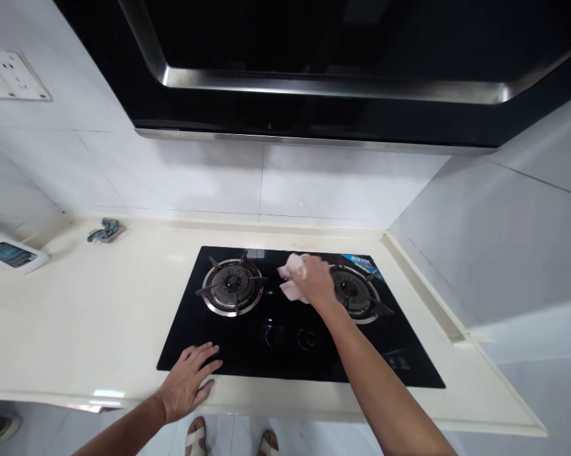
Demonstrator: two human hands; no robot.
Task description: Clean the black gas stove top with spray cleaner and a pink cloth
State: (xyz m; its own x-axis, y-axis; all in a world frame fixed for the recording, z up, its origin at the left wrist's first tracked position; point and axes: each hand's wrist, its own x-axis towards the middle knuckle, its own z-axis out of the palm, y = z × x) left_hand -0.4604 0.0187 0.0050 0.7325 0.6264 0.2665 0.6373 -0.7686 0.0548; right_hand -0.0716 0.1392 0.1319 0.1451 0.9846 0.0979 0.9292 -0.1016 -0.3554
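Observation:
A black glass gas stove (275, 361) with two burners is set in the cream countertop. My right hand (317, 278) grips a pale pinkish cloth (291, 288) over the glass between the left burner (232, 285) and the right burner (354, 291). The hand is slightly blurred, and part of the cloth is hidden under it. My left hand (190, 380) rests open at the stove's front left corner, fingers stretched onto the glass and holding nothing. Two dark knobs (289, 337) sit near the front middle of the stove.
A black range hood (285, 117) hangs low over the stove. On the counter's left lie a crumpled dark cloth (105, 230) and a white device with a dark screen (14, 253). Tiled walls stand behind and at the right. Another person's shoe (4, 427) shows at lower left.

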